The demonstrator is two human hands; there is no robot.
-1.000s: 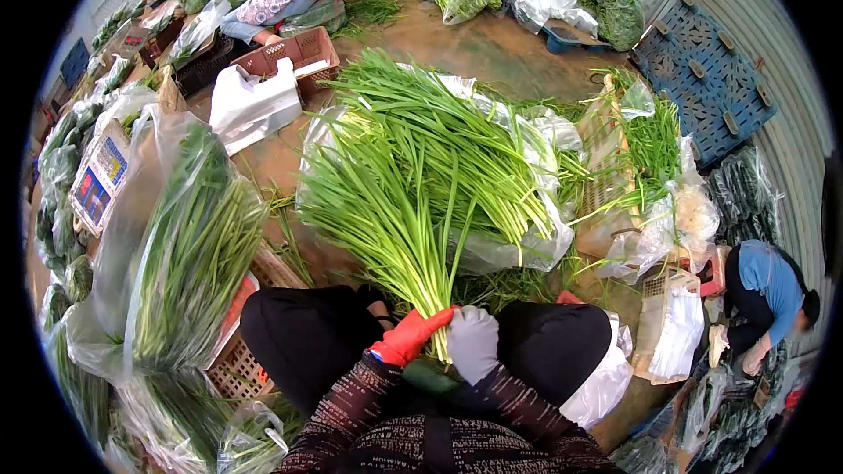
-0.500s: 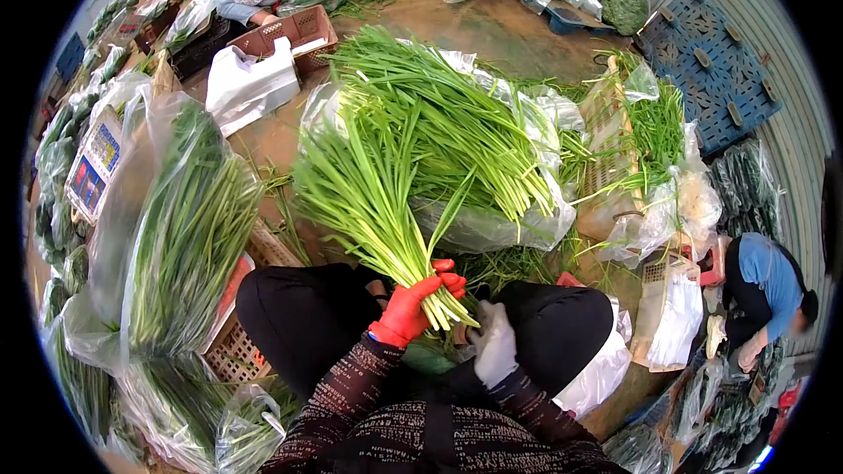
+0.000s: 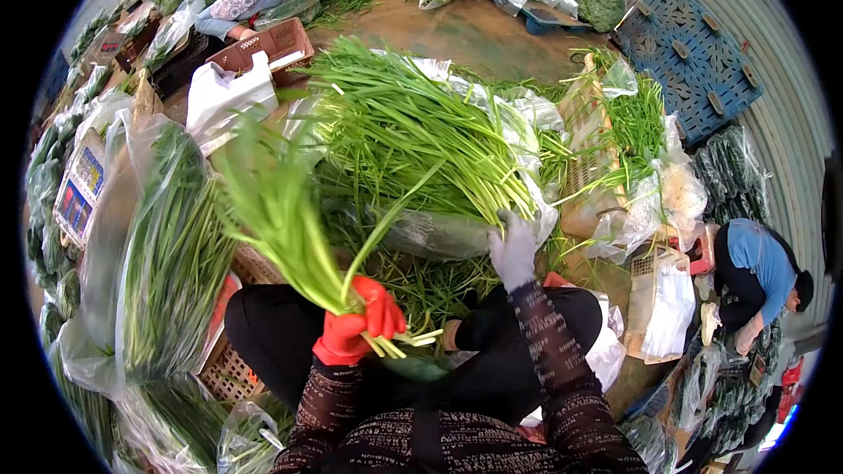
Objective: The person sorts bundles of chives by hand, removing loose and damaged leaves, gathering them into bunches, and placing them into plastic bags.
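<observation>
In my left hand, in a red glove, the fingers are wrapped round the pale stem ends of a bunch of garlic chives. Its leaf tips are smeared by motion and point up and left. One stalk sticks out apart from the bunch, to the right. A large pile of garlic chives lies on a clear plastic sheet in front of my knees. My right hand, in a grey-white glove, is at the stem ends at the pile's right side, its fingers bent onto stalks there.
A bagged bundle of long green leaves stands at my left by a tan crate. A white container and a brown crate are beyond. A blue pallet leans at right. Two people sit nearby, one in a blue shirt.
My left hand has moved left and slightly down with the bunch, which swings left. My right hand has gone from beside the bunch's stem ends up and right to the pile.
</observation>
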